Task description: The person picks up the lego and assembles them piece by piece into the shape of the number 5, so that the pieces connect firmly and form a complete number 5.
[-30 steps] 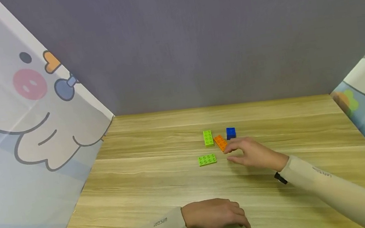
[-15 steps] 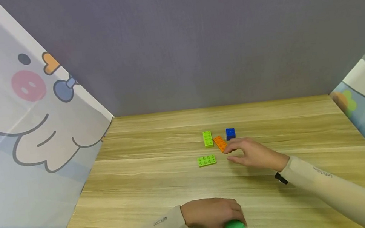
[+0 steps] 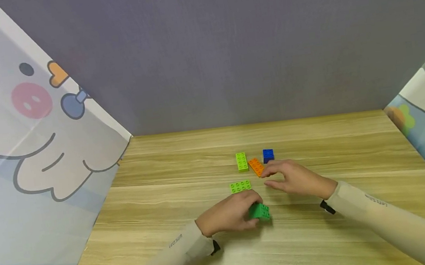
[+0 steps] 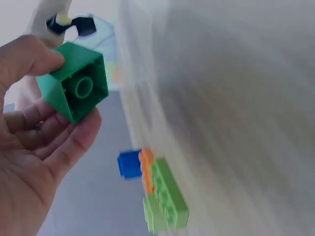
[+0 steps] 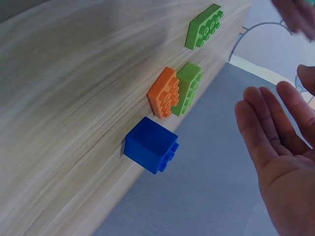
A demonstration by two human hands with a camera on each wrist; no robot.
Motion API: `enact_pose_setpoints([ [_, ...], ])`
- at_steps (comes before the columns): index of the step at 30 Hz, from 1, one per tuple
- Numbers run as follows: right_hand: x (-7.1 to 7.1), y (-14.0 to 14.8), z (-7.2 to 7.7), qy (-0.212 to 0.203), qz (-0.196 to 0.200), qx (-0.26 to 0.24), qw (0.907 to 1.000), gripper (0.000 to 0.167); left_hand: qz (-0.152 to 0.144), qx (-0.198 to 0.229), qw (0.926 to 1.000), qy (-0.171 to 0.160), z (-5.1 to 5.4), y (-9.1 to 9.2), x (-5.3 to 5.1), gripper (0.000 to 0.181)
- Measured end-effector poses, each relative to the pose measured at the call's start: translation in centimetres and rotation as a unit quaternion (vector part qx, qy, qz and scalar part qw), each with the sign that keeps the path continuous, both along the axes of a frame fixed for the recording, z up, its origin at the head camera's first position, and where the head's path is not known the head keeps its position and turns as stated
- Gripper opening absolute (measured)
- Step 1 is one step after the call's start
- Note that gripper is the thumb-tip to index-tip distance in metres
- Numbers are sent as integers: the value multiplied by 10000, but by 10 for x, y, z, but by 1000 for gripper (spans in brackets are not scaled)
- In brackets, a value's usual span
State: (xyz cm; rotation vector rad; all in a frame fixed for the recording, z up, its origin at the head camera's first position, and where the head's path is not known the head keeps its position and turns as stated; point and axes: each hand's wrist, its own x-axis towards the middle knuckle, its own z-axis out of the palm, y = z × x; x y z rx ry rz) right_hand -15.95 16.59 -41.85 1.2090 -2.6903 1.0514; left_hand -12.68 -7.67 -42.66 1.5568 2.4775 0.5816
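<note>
One orange brick [image 3: 256,167] lies slantwise on the table [image 3: 310,244] in head view; positions referred to it. Just left of it, far lime brick [image 3: 242,162]; just right and slightly beyond, blue brick [image 3: 268,155]. Left and nearer the wearer, near lime brick [image 3: 240,186], its near edge partly covered by the left hand [image 3: 228,213]. That hand is clamped on the green brick [image 3: 261,211], on the wearer's side of the orange brick and apart from it. The right hand [image 3: 295,176], just right of the orange brick, holds nothing, thumb and fingertips apart.

Left wrist view: green brick pinched between thumb and fingers, hollow underside and central tube showing; bricks around the orange one blurred.

Right wrist view: right fingers loosely extended, gap visible to the orange brick; blue brick beside it, studs legible
</note>
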Motion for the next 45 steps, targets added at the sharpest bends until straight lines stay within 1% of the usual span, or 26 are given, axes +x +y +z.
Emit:
enact_pose_setpoints([
  [4,0,-3,-2,188,247,-127,9994,20,658,279,9974,-86,3,-10,-10,36],
  [6,0,-4,-3,305,375,-205,9986,22,888,444,9950,-105,5,-14,-13,35],
  [9,2,-6,-3,404,449,-371,9975,24,1136,664,9911,-183,7,-18,-17,35],
  [13,4,-9,-2,461,358,-605,9965,28,1338,908,9861,-390,8,-19,-19,37],
  [18,5,-16,1,426,218,-891,9949,34,1487,1262,9793,-538,6,-17,-22,42],
  [21,4,-20,2,442,232,-998,9938,38,1537,1439,9765,-469,5,-16,-24,42],
  [25,3,-25,3,499,301,-1081,9924,35,1512,1607,9746,-391,3,-16,-25,42],
  [28,3,-27,2,487,316,-1111,9921,32,1445,1729,9735,-399,2,-17,-25,42],
  [34,3,-29,2,446,212,-1078,9929,35,1442,1936,9696,-408,-2,-18,-26,41],
  [37,1,-30,2,407,172,-1070,9933,35,1491,1919,9698,-184,-2,-18,-27,40],
  [41,-3,-30,2,390,151,-979,9943,33,1617,1861,9686,323,-2,-18,-29,38],
  [43,-5,-30,2,444,147,-924,9946,33,1658,1881,9670,449,-2,-19,-30,36],
  [45,-6,-30,1,519,182,-905,9944,34,1662,1915,9662,463,-3,-20,-32,35],
])
